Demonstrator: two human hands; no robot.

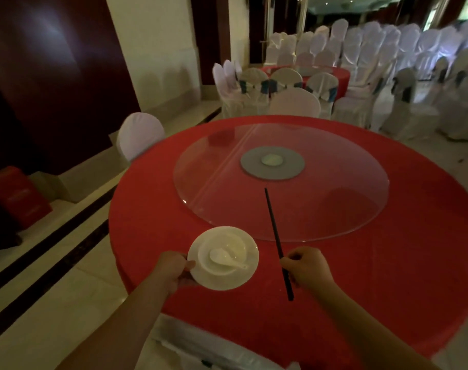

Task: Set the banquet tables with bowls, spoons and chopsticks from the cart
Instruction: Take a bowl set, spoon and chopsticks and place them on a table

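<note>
At the bottom edge, closest in, lies a white cloth-covered thing (pixel 201 340) with clear plastic over it; what it is cannot be told. Two bare forearms reach out above it to a round surface (pixel 388 263) draped in red cloth.

The left hand (pixel 174 271) holds a white saucer (pixel 241 276) by its left rim, thumb on top and fingers curled under. A white bowl (pixel 235 244) sits in the saucer, and a white ceramic spoon (pixel 222 257) lies in the bowl with its handle pointing right. The set is at the near left edge of the surface; whether it rests on the cloth or hangs just above it cannot be told.

The right hand (pixel 305 268) has its fingers closed round black chopsticks (pixel 274 231), gripping them near the lower end. They read as one dark line, tilted, with the tips pointing away over the rim of a glass turntable (pixel 334 209). The turntable fills the middle of the surface and has a grey round hub (pixel 254 169) at its centre.

A white-covered chair (pixel 140 134) stands at the far left of the surface and another (pixel 294 102) at its far side. Behind them is a second red table (pixel 339 76) ringed with chairs, and rows of stacked white-covered chairs (pixel 388 44) line the back. A red box (pixel 16 198) sits on the floor at left.
</note>
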